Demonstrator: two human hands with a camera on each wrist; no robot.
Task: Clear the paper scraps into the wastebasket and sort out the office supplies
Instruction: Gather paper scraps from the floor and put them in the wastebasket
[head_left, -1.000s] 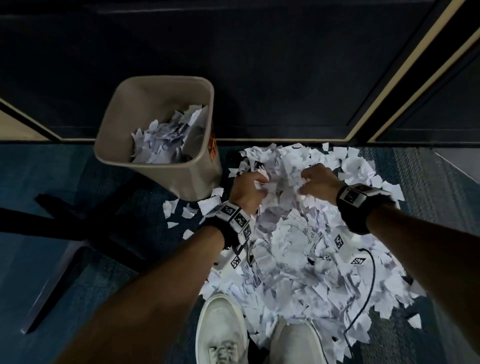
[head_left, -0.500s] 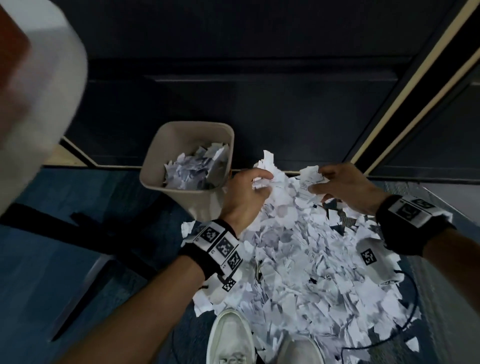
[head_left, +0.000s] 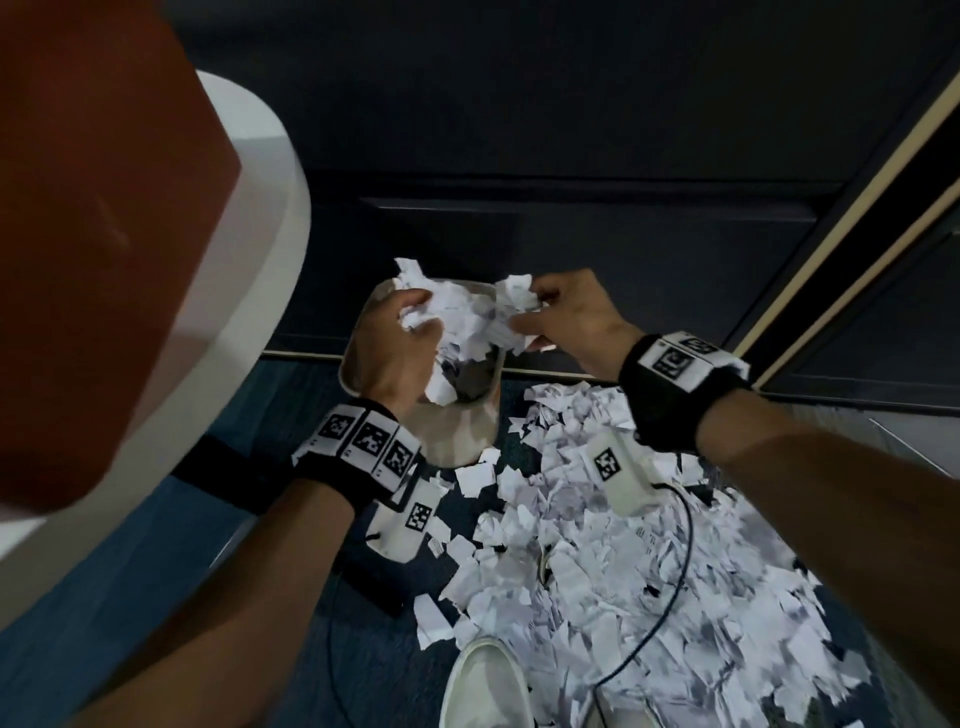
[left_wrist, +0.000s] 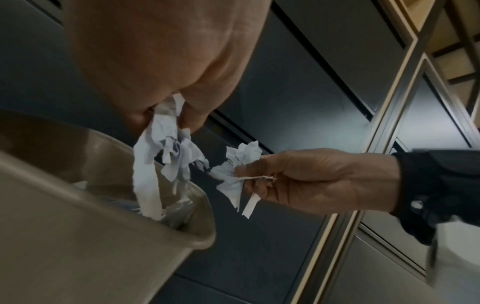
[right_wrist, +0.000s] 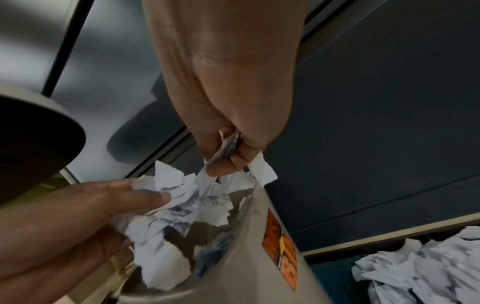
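A white shoe (head_left: 485, 686) stands on the dark blue carpet (head_left: 130, 644), its toe towards the dark cabinet front (head_left: 571, 156) with pale trim (head_left: 852, 208). A thin black cable (head_left: 670, 618) loops over the floor. At the left a blurred red-and-white shape (head_left: 104, 218) fills the head view, perhaps a cap brim

Dim indoor light, wide-angle views, soft focus throughout.

Head view: dark cabinet fronts (head_left: 571, 156) and carpet lose detail; white paper scraps (head_left: 597, 561) are the brightest thing, smeared by motion blur at lower right. A large red-and-white shape (head_left: 104, 234) at left is badly out of focus. Straight trim lines bow toward the edges. Wrist views: grainy, near skin blurred, a soft sheen on the wastebasket (left_wrist: 78, 236) rim and a grey glare patch on the panel (right_wrist: 109, 51).
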